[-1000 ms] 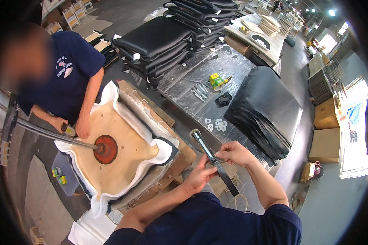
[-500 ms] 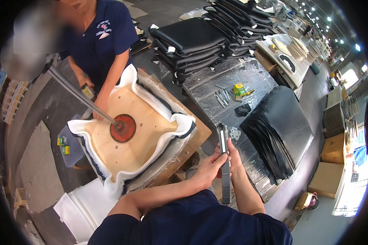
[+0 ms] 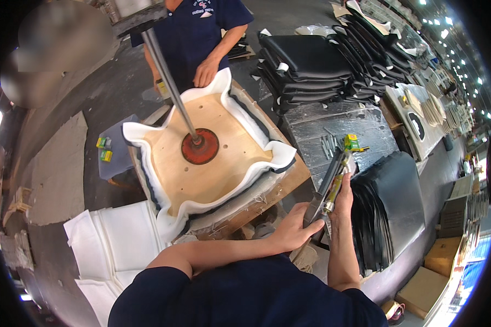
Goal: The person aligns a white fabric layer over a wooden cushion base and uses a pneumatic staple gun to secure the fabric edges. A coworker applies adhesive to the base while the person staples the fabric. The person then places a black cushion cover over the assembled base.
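Observation:
In front of me, right of centre, I hold a staple gun (image 3: 334, 191) with both hands, its long narrow magazine tilted up and away. My left hand (image 3: 297, 226) is closed at the magazine's near end; my right hand (image 3: 343, 197) wraps the body from the right. To the left lies a wooden seat board (image 3: 229, 141) edged with white padding (image 3: 223, 182) and a dark layer beneath. A red round disc (image 3: 211, 153) on a metal rod (image 3: 169, 82) presses on the board's middle. Across it, a co-worker's hand (image 3: 206, 72) rests by the padding's far edge.
Black upholstery covers (image 3: 395, 185) are stacked to the right on a worktable (image 3: 354, 122). Metal staple strips (image 3: 328, 146) and a yellow-green box (image 3: 352, 143) lie there. Stacked black cushions (image 3: 305, 60) stand behind. White padding sheets (image 3: 128, 234) lie near left; small boxes (image 3: 105, 155) sit beyond.
The view has swung left, shifting the scene rightward. The staple gun has gone from nearly upright to tilted, showing its body. The co-worker's hand has left the board's surface for its far edge.

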Tool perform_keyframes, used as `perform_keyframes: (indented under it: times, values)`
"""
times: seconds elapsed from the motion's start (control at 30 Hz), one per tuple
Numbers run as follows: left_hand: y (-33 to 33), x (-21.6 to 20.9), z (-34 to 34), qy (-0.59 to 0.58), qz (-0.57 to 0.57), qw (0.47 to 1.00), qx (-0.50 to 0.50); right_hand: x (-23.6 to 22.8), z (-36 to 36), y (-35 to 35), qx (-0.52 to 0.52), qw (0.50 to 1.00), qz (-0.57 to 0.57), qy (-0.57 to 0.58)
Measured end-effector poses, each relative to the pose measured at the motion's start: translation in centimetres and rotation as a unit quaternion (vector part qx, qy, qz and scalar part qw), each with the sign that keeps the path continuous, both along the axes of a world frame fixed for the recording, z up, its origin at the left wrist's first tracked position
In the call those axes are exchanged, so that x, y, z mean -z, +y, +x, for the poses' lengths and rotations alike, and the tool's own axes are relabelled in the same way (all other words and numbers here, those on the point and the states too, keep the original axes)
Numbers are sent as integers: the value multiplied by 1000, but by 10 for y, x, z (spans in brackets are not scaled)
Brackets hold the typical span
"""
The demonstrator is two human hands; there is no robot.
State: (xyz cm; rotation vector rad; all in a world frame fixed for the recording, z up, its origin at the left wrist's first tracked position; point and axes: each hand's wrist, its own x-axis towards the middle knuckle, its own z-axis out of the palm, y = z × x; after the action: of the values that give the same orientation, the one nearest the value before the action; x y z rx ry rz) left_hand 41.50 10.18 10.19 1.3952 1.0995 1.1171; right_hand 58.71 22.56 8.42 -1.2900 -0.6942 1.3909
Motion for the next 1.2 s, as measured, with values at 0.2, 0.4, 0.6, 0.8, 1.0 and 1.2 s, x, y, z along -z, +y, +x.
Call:
perform_keyframes:
  times: [0.2, 0.4, 0.6, 0.8, 1.0, 1.2]
  values:
    - [3, -17, 3, -9, -5, 1000, 15, 1, -1, 19, 34, 999, -9, -19]
    - [-4, -25, -9, 32, 64, 997, -5, -51, -7, 9, 52, 987, 146, 37]
    - [-1, -45, 1, 26, 65, 997, 13, -56, -2, 14, 48, 983, 176, 31]
    - [2, -35, 4, 51, 26, 998, 19, -41, 4, 16, 78, 991, 107, 27]
    - [23, -25, 5, 94, 56, 994, -16, -22, -9, -9, 42, 998, 49, 1]
    - [50, -26, -1, 92, 25, 994, -57, 9, -34, -40, -6, 1000, 26, 6]
